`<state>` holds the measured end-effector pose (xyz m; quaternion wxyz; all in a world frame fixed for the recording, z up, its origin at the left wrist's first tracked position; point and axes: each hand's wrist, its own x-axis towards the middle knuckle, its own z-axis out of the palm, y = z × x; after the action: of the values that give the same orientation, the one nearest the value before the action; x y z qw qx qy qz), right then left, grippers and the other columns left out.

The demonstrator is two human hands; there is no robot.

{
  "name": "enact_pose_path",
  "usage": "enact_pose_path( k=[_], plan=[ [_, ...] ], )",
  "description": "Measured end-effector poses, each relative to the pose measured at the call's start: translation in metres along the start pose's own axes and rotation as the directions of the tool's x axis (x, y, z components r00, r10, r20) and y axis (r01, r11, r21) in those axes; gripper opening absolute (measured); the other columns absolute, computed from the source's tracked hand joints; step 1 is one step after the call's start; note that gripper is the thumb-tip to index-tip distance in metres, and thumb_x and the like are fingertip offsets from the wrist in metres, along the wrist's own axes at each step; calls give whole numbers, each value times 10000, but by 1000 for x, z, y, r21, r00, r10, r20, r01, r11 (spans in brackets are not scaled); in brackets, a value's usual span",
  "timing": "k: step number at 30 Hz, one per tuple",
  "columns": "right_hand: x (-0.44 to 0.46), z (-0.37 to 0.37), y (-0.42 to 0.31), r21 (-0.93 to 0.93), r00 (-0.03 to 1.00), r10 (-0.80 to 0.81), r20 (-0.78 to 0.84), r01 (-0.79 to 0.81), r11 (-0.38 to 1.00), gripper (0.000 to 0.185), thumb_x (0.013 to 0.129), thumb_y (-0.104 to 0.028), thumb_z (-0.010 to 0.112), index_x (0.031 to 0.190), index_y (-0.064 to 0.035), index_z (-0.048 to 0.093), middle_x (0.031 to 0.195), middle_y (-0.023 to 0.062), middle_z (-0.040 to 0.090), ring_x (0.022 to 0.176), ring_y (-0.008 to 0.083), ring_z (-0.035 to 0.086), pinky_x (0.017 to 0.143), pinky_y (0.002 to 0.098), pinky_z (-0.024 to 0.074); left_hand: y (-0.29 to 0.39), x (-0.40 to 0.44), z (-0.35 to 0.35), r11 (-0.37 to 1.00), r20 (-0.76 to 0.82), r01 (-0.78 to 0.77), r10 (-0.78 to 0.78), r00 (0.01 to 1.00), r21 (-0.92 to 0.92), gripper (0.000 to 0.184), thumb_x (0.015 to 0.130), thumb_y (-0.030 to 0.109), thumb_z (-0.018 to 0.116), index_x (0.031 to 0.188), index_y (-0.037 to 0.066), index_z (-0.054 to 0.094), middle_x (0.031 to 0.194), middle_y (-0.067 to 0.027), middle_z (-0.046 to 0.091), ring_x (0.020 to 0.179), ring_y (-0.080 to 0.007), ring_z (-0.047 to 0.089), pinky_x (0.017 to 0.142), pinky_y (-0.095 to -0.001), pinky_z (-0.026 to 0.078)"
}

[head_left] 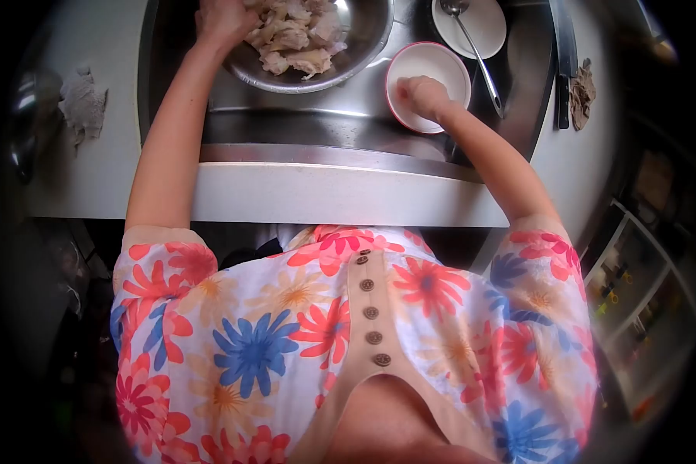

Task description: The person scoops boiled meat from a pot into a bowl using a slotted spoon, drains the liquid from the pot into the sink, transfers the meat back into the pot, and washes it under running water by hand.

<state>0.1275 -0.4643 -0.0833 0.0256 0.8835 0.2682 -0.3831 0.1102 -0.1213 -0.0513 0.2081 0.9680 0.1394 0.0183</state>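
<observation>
My left hand [228, 21] is at the left rim of a large metal bowl [365, 48], beside pale pieces of what looks like raw meat [290, 35]. Its fingertips are partly hidden, so what they grip cannot be made out. Inside a white bowl with a red rim [450, 71] is my right hand [423, 98], its fingers curled together. Whether anything is between those fingers is hidden. Both bowls stand in the metal sink [286, 127].
Behind the red-rimmed bowl, a metal spoon [481, 66] rests across a white dish [487, 31]. A knife [564, 69] and a crumpled brown cloth [583, 94] lie on the right counter. A greyish cloth [83, 104] lies on the left counter.
</observation>
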Motion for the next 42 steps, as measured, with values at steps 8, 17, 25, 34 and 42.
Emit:
enact_pose_path(
  k=[8,17,25,34,42],
  plan=[
    [-21,-57,24,641,992,108,60,-121,758,125,758,-130,559,754,-9,589,641,53,596,543,118,607,493,259,468,-55,26,65,989,2,146,-146,989,-19,684,661,46,538,1319,99,359,1135,-197,553,1060,-364,525,917,-403,419],
    [18,-140,-34,566,908,-22,-419,280,775,231,747,-96,574,958,-28,638,883,121,664,796,203,648,748,291,498,7,4,59,964,88,154,-138,986,-217,639,691,-38,534,1282,153,385,1056,-177,528,986,-381,537,833,-440,450],
    [37,-284,-55,-308,218,-374,-901,283,908,386,736,-133,556,1122,-146,549,1103,98,581,1006,289,544,868,370,435,30,8,56,912,47,232,-230,972,-339,589,707,-57,512,1242,182,458,1090,-154,530,1001,-354,531,837,-418,446],
    [60,-317,-69,-452,574,-307,-759,-126,883,461,792,-110,490,1251,-112,453,1370,56,353,1293,292,263,1017,597,220,28,8,68,906,-89,194,-244,966,-375,541,701,-41,513,1203,157,484,1018,-162,561,957,-360,547,811,-422,454],
    [82,-265,-51,-247,476,-341,-811,250,936,699,649,-58,566,1314,-112,358,1372,154,317,1266,347,272,1028,510,257,32,10,67,884,-82,271,-324,943,-381,540,682,-45,490,1192,132,499,1039,-162,582,986,-351,551,850,-410,442]
  ],
)
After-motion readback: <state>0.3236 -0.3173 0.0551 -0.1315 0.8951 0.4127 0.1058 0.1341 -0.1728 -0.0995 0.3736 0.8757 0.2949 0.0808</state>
